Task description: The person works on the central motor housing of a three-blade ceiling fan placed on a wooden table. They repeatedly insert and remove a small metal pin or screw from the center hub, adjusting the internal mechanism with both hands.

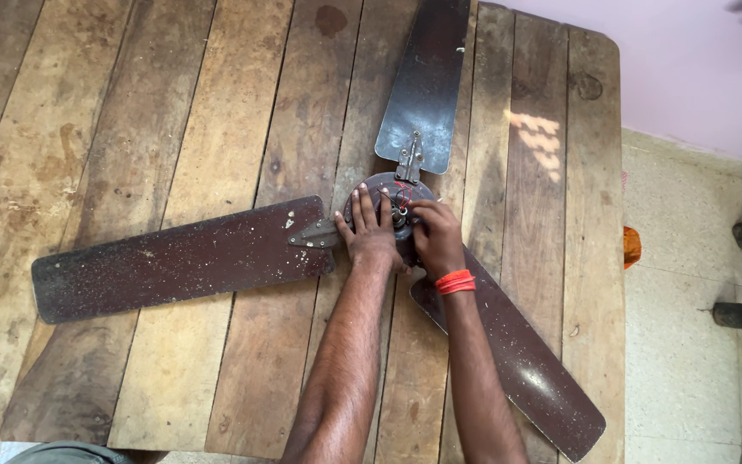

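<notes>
The fan (392, 210) lay flat near the middle of the desk (173, 129), hub w/ red wires showing at its centre and three dark, speckled blades spread out: one (178, 258) to the left, one (427, 82) toward the far edge, one (517, 352) running to the near right corner. Both hands were on the hub. Left hand (371, 232) lay palm-down on the hub's left side, fingers (362, 206) nearly straight and a bit spread, pressing rather than gripping, close to the bracket (313, 234) of the left blade. Right hand (435, 236), w/ an orange band (454, 281) at the wrist, was curled over the centre, fingertips bent in tight at the wires; whether they pinched a wire or some small part couldn't be told, too small and half hidden. To do this well, prob. best to keep the left palm bearing down so the hub can't turn or skate on the planks, and work the right fingertips lightly, no tugging on thin wires. Beyond the desk: pale floor (689, 344) at right, pink wall (689, 69) behind.
</notes>
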